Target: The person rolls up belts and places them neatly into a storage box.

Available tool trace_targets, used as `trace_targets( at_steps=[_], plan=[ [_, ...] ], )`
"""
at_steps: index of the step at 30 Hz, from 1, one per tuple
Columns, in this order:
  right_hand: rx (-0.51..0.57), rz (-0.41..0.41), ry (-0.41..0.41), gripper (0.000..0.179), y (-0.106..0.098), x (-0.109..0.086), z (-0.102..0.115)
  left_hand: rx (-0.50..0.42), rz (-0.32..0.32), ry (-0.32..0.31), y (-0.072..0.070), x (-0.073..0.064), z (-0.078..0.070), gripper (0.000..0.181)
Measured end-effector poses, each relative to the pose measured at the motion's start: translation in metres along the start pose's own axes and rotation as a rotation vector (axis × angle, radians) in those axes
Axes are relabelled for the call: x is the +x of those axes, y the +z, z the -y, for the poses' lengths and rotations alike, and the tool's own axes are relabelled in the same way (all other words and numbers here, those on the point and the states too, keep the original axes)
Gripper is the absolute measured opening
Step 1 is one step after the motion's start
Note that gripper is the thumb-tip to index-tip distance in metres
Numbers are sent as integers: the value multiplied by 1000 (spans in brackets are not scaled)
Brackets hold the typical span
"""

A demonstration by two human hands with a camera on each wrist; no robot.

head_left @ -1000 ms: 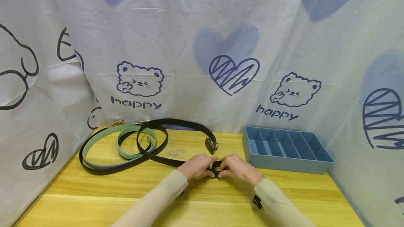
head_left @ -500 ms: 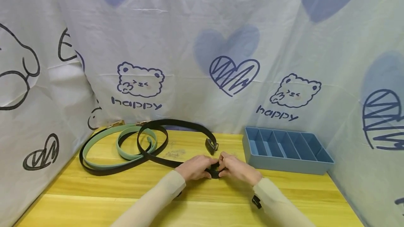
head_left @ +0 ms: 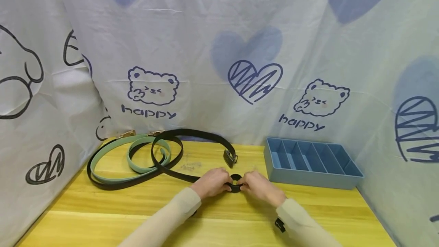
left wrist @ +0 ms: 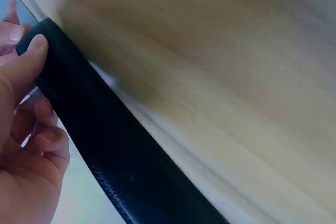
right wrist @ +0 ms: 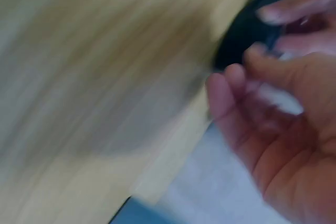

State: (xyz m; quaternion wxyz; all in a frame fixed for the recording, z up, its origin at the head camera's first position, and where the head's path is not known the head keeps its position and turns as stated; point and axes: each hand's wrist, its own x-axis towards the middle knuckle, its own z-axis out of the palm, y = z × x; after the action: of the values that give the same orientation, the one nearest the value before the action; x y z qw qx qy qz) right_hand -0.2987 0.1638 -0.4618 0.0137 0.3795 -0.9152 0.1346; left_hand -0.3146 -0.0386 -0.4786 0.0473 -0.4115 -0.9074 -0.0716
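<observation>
While my left hand [head_left: 212, 183] at nine o'clock and right hand [head_left: 261, 188] at three pinch the looped black belt [head_left: 234, 189], I'd wind snugly, edges level.

The head view is evenly bright over the table [head_left: 219, 224]. Both wrist views are dimmer and blurred; the left has faint glare on the black belt [left wrist: 118, 135], the right soft shadow near the table's edge.

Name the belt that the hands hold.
The black belt with the dark buckle; the green-lined coils, with gold buckles, lie unheld at the left.
</observation>
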Motion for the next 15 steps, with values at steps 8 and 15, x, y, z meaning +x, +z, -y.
trace_targets(
  at_steps=[8, 15],
  plan=[
    [0, -4, 5, 12, 3, 3, 6, -53, -29, 21, 2, -3, 1, 9],
    [-7, 43, -91, 12, 4, 3, -18, 44, 4, 69, -5, -6, 14, 20]
  ],
)
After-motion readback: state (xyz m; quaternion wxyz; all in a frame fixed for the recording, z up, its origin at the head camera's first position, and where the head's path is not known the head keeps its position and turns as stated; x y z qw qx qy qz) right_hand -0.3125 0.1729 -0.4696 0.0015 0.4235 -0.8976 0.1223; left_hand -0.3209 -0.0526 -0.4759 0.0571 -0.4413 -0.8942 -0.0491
